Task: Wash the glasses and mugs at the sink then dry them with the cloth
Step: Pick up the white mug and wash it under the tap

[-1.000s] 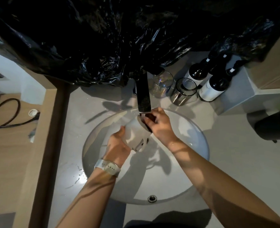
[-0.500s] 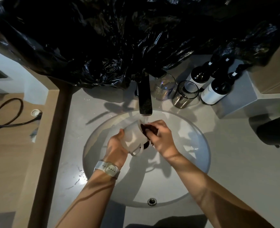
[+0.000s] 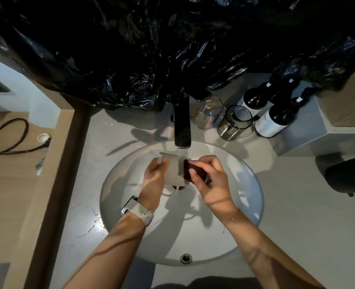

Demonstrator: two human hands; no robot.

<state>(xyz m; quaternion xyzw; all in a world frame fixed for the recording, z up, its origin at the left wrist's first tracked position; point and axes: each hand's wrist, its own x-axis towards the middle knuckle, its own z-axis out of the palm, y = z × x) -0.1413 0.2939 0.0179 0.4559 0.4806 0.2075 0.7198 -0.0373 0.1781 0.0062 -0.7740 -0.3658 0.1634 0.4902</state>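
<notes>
White ceramic mug (image 3: 172, 170) is held over the round white sink basin (image 3: 249, 184), just below the flat dark metal tap spout (image 3: 182, 126), with its looped handle pointing down toward the person. The left hand (image 3: 154, 180) grips the mug's left side, fingers curled round the wall and thumb at the rim. The right hand (image 3: 209, 182) pinches a dark brown scrubbing pad (image 3: 195, 174) between curled fingers and thumb and presses it against the mug's right side. A pale strapped watch (image 3: 138, 209) sits on the left wrist, and a thin chain bracelet (image 3: 231, 220) on the right.

Behind the basin, on the grey countertop (image 3: 297, 205), stand a clear drinking glass (image 3: 209, 114) just right of the tap and a smoky dark-rimmed glass tumbler (image 3: 235, 123) beside it, the two close together. Right of them are two dark bottles with white labels (image 3: 273, 119); there is small print on the nearer label, too tiny and blurred to read. A black cylindrical object (image 3: 348, 176) lies at the right edge of the counter; what it is I cannot tell. Crumpled black plastic sheeting (image 3: 172, 49) hangs across the whole back of the scene. On the wooden surface to the left lies a looped black cable (image 3: 7, 136) ending near a small white round plug (image 3: 43, 137). Water drops glint on the counter left of the basin.
</notes>
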